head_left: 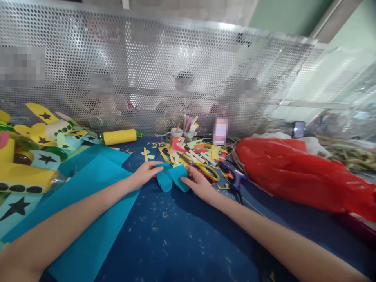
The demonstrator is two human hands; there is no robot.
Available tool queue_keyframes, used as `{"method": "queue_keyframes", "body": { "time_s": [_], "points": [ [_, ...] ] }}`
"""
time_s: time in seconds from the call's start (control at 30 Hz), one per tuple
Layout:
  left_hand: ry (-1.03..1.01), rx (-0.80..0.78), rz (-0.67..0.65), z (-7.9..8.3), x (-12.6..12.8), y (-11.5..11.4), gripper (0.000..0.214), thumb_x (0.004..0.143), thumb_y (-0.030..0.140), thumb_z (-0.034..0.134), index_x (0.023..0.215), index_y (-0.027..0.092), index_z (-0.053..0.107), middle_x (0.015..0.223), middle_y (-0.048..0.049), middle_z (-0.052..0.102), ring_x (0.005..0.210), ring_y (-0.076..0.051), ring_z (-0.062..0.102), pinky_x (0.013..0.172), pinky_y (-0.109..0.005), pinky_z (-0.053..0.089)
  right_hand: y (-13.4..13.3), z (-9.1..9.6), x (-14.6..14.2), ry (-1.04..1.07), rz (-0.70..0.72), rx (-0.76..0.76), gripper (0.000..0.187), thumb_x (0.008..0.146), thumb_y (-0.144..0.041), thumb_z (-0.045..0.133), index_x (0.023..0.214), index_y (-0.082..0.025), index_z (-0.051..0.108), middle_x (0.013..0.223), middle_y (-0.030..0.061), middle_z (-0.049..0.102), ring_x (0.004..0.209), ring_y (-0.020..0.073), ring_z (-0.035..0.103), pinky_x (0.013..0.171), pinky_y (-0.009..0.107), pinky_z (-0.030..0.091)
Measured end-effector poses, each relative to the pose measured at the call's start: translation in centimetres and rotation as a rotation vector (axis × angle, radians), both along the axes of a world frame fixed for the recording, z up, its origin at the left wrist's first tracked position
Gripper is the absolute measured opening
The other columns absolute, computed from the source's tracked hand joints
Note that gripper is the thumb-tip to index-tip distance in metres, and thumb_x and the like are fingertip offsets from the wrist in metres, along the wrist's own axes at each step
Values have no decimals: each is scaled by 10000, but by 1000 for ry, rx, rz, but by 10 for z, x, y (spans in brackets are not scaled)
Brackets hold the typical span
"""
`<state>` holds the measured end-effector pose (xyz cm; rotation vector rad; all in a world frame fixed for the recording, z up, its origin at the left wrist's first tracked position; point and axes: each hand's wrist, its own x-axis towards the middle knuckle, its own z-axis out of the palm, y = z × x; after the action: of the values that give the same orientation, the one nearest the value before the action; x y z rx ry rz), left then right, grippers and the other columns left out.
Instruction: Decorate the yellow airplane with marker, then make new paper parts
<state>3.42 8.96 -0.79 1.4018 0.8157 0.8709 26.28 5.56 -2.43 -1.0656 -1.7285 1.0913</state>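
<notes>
Above the blue table, my left hand (146,173) pinches a small blue paper cutout (165,181) with a rounded lower end. A second blue paper cutout (178,175), slightly curled, is between the thumb and fingers of my right hand (200,183). The two cutouts are side by side, their upper edges close together; whether they touch I cannot tell. Large blue paper sheets (96,196) lie under and beside my left forearm. Yellow-handled scissors (210,172) rest among paper scraps (194,150) just beyond my right hand.
A glue gun (235,176) and a red plastic bag (288,168) lie to the right. Decorated bottle planes (29,176) crowd the left, near a yellow-wrapped bottle (120,136). Cups with sticks (189,127) and a phone (221,131) stand before a perforated metal screen (152,78).
</notes>
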Motion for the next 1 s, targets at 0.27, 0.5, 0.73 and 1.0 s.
{"method": "queue_keyframes", "body": {
  "time_s": [0.27, 0.5, 0.73, 1.0],
  "points": [
    [110, 23, -23, 21, -2, -8, 279, 717, 119, 722, 994, 154, 717, 972, -66, 760, 979, -213, 683, 945, -370, 500, -6, 8, -4, 5, 22, -87, 365, 778, -556, 657, 892, -225, 555, 773, 7, 645, 691, 161, 603, 676, 318, 507],
    [162, -30, 13, 17, -6, -18, 307, 744, 140, 732, 1038, 145, 644, 857, -50, 750, 804, -169, 695, 845, -362, 527, -5, 7, -2, -5, 6, -84, 395, 738, -548, 686, 922, -209, 598, 828, 23, 666, 704, 159, 597, 678, 314, 493],
    [227, 1, -14, 18, -14, -27, 116, 738, 180, 735, 853, 165, 725, 887, -48, 759, 886, -204, 689, 872, -369, 511, -8, 11, -1, -195, 85, -20, 368, 782, -520, 646, 971, -206, 672, 956, 67, 711, 851, 229, 650, 791, 393, 526],
    [336, 79, -86, 23, -9, -35, 144, 758, 251, 707, 879, 178, 740, 912, -41, 758, 896, -218, 673, 846, -344, 493, -11, 15, -4, -268, 135, 86, 265, 790, -444, 650, 910, -209, 682, 966, 71, 721, 916, 248, 665, 851, 423, 527]
  ]
}}
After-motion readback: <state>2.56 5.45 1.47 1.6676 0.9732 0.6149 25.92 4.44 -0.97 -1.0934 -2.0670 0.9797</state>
